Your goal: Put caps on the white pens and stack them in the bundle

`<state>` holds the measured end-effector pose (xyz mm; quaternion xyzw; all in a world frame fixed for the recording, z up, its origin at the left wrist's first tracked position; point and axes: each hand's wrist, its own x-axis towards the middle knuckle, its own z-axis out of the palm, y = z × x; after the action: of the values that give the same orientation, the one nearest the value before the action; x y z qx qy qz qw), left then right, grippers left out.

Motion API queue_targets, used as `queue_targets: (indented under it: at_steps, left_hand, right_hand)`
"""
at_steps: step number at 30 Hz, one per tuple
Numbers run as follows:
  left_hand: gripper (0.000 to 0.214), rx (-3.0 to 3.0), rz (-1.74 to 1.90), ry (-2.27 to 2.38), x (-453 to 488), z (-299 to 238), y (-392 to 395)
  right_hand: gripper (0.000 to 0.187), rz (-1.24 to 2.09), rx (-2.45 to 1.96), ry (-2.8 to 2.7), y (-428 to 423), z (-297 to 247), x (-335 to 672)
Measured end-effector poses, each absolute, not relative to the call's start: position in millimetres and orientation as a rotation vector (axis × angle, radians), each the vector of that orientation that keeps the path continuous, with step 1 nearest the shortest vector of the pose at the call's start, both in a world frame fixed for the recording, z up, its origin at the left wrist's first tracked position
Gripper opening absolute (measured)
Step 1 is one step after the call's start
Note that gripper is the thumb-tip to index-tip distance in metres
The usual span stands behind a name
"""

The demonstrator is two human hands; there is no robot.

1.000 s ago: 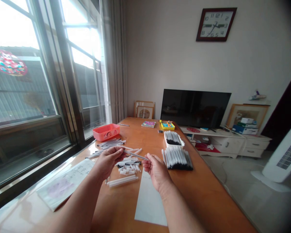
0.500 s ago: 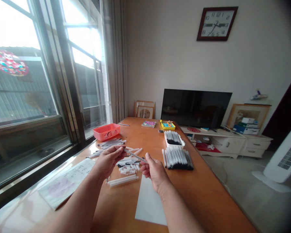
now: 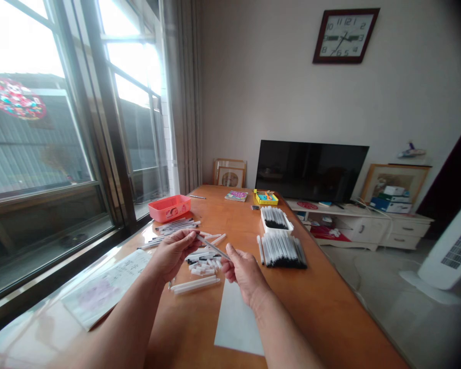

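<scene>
Both my hands are raised over the orange wooden table [image 3: 318,302] with one thin pen [image 3: 212,246] stretched between them. My left hand [image 3: 172,254] pinches the pen's far end with closed fingers. My right hand [image 3: 243,269] is closed round the pen's near end. Just beyond the hands lies a loose pile of white pen caps and pen parts [image 3: 204,259]. Two long white tubes [image 3: 194,285] lie below the hands.
A stack of finished pens [image 3: 282,250] lies to the right, with a white tray of pens [image 3: 275,219] behind it. A pink tray [image 3: 169,207] stands at the left by more pens [image 3: 174,226]. A white sheet [image 3: 238,318] and a printed paper [image 3: 106,286] lie near me.
My right hand has slid a little left and up along the pen, toward my left hand. The view has drifted slightly; the rest of the table is unchanged.
</scene>
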<state>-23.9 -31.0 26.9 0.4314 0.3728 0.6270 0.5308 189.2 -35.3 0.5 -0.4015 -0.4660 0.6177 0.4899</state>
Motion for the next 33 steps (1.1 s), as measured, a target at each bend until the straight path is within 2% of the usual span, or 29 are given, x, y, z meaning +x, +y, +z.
queue_targets:
  at_steps: [5, 16, 27, 33]
  left_hand:
    - [0.027, 1.037, 1.467, 0.893, -24.6, 26.3, -31.3]
    - [0.037, 0.976, 1.413, 0.836, -20.4, 30.2, -35.7]
    - [0.025, 1.026, 1.46, 0.884, -19.8, 26.5, -32.3]
    - [0.023, 1.031, 1.488, 0.815, -19.7, 31.0, -35.1]
  right_hand:
    - [0.042, 1.48, -0.9, -1.133, -36.2, 0.2, 188.3]
    - [0.054, 1.491, -0.941, -1.076, -32.3, 0.5, 189.2]
    - [0.04, 1.457, -0.941, -1.16, -34.8, -1.2, 190.7]
    - [0.046, 1.545, -0.9, -1.263, -38.2, 2.9, 192.2]
